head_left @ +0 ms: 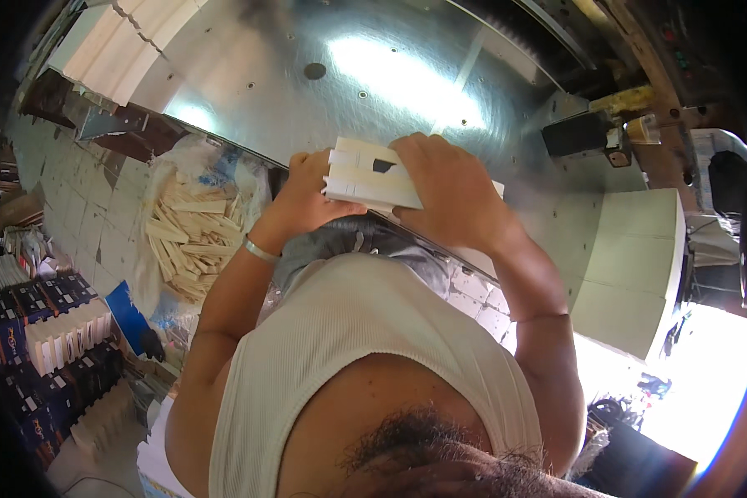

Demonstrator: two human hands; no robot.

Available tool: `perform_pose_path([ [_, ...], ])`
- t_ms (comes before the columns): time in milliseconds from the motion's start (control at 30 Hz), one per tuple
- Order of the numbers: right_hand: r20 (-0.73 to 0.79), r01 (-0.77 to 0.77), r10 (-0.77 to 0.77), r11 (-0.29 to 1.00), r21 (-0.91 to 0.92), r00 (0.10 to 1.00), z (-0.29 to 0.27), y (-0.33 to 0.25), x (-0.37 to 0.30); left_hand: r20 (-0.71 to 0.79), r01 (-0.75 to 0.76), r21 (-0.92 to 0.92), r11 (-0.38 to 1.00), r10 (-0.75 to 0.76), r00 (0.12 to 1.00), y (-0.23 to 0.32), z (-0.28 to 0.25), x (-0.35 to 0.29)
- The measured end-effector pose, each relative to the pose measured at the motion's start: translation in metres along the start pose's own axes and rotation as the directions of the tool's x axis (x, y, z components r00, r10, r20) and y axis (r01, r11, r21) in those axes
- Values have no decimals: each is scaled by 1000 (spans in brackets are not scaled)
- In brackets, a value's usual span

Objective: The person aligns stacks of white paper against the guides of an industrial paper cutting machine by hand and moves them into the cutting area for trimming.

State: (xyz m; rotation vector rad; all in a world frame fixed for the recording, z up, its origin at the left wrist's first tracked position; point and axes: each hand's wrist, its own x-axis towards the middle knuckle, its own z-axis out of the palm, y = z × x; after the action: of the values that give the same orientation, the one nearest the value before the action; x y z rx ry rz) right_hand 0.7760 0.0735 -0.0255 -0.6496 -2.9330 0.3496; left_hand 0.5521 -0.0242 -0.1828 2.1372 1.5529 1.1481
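Observation:
In front of my waist, at the near edge of a shiny metal table [249,100], I hold a small thick stack of white paper [357,175] with a dark printed patch on top. My left hand [305,197] grips its left end, thumb below and fingers behind. Over its right part lies my right hand [452,195], with the fingers across the top and the thumb at the near side. Both hands are closed on the stack. Part of its right end is covered by my right hand, and it cannot be told whether the stack rests on the table.
White paper stacks [112,50] stand at the table's far left; a larger pale stack [631,249] is at the right. A dark block [574,133] sits near it. Left of me, a clear plastic bag holds paper offcuts [195,236]. Dark-covered books [46,303] are piled at lower left.

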Motion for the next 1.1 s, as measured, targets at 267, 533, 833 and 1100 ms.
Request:
perform_pose_path([
  [267, 44, -21, 20, 999, 32, 999, 1, -8, -1, 13, 96, -44, 994, -96, 995, 7, 1, -13],
  [533, -17, -16, 17, 997, 75, 1000, -15, 2, -11, -259, 144, -685, 714, -424, 868, 27, 13, -7],
  [833, -240, 78, 343, 424, 902, 908, 31, 32, -32, 0, 218, -803, 555, -366, 931, 39, -34, 28],
  [1100, -234, 143, 410, 241, 960, 882, 93, 52, -37, -72, 103, -585, 805, -178, 981, 25, -41, 45],
])
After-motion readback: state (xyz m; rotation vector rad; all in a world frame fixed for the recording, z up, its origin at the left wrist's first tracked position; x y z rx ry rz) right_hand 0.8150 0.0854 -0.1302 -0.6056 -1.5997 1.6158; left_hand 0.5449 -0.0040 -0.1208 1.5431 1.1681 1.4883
